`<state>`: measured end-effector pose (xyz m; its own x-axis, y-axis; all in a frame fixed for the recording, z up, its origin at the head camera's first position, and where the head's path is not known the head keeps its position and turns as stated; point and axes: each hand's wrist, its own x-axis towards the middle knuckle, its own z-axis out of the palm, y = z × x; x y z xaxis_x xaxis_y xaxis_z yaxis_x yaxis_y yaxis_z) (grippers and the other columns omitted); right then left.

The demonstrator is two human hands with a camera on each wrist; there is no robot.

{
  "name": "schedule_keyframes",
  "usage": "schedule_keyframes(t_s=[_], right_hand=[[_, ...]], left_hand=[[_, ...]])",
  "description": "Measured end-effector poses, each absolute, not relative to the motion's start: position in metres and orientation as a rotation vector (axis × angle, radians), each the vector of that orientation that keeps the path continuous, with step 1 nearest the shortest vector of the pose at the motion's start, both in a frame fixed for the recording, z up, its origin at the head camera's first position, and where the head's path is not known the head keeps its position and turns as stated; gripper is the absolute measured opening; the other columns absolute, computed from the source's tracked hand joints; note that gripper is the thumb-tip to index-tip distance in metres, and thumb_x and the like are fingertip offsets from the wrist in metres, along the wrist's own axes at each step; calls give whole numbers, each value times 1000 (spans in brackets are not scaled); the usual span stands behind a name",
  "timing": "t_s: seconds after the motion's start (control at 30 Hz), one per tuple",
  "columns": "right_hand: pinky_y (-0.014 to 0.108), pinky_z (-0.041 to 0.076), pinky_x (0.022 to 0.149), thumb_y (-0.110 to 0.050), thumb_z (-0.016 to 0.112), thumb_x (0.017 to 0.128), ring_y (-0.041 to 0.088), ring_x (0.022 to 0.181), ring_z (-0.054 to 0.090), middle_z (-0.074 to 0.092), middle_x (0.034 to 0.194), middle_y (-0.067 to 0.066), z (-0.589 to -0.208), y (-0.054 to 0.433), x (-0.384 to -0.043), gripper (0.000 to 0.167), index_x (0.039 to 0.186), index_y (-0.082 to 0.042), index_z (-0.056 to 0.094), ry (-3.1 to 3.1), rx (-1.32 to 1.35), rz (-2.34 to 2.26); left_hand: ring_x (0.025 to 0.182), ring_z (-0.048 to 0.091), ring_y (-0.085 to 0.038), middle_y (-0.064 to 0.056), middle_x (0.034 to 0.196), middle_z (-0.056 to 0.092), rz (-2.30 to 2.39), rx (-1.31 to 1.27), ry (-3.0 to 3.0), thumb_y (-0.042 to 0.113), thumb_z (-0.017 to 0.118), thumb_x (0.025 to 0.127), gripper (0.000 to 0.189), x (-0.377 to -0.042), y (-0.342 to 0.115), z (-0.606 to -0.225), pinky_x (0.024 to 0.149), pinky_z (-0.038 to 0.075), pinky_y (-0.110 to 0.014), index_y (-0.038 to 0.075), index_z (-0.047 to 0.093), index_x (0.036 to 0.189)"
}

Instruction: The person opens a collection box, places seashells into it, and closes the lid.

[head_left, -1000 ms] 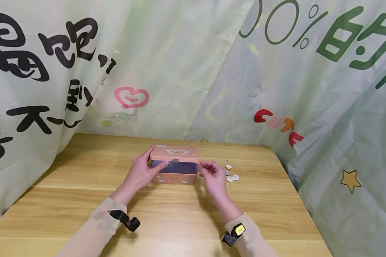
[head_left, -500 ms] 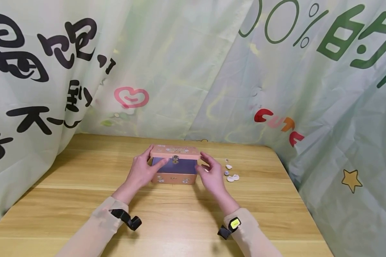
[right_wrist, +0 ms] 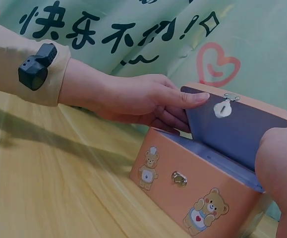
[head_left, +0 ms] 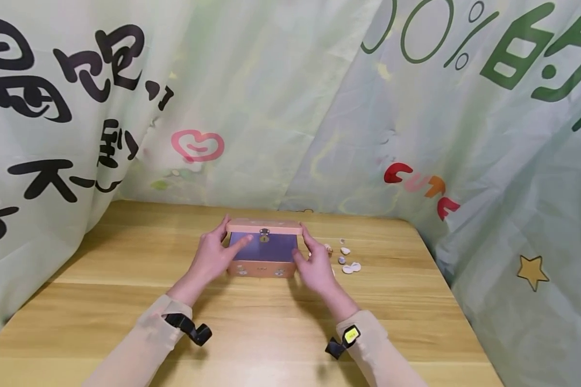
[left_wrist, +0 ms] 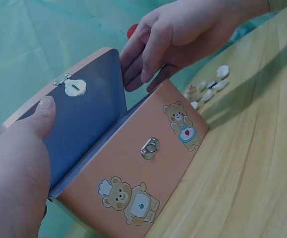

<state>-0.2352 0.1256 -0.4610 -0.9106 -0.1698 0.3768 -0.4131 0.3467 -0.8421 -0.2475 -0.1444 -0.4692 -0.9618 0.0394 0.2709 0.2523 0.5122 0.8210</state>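
On the table sits a pink tin box (head_left: pixel 261 270) printed with bears. Its hinged lid (head_left: pixel 271 248) is raised and leans back, showing a dark blue inner side. My left hand (head_left: pixel 212 257) grips the lid's left part, thumb on the inner face and fingers behind the edge. Beside the lid's right edge is my right hand (head_left: pixel 317 267), its fingers loosely extended along the side in the left wrist view. A metal hasp (left_wrist: pixel 75 87) hangs from the lid, and a metal catch (left_wrist: pixel 150 148) is on the box front. Most of the box interior is hidden.
Several small shells (head_left: pixel 352 267) lie on the wooden table (head_left: pixel 252 333) to the right of the box, partly behind my right hand. A printed curtain (head_left: pixel 252 107) hangs behind the table and along both sides.
The lid has tilted further back, so more of its blue inner side shows. My right hand has gone from pinched fingers at the box's right edge to fingers spread beside the lid.
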Motion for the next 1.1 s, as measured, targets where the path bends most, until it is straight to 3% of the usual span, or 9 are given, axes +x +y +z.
schedule_keyframes(t_s=[0.33,0.53,0.77,1.1], right_hand=[[43,26,123,7,64,99,33,154,28,28,168,19,-450,130,-248,74,163,4,27,-2454,534,1582],[43,24,123,8,66,96,36,154,28,26,168,23,-444,128,-257,76,160,9,27,-2419,549,1596],[43,27,122,11,66,94,35,153,30,28,167,23,-440,124,-270,76,160,8,28,-2368,588,1639],[46,32,121,9,67,98,37,149,38,34,165,22,-440,124,-292,74,162,4,30,-2370,613,1636]], left_hand=[[140,48,-42,-29,158,36,-1442,-253,-2542,71,68,93,111,-256,-143,-460,113,41,-52,0,22,166],[139,49,-44,-24,161,33,-1431,-308,-2519,67,68,95,107,-262,-143,-456,113,41,-52,1,22,166],[136,51,-47,-18,163,31,-1415,-338,-2508,61,71,97,97,-266,-144,-455,112,42,-54,10,26,167],[137,51,-45,-20,162,35,-1346,-350,-2553,61,73,95,102,-282,-147,-453,110,45,-56,2,27,165]])
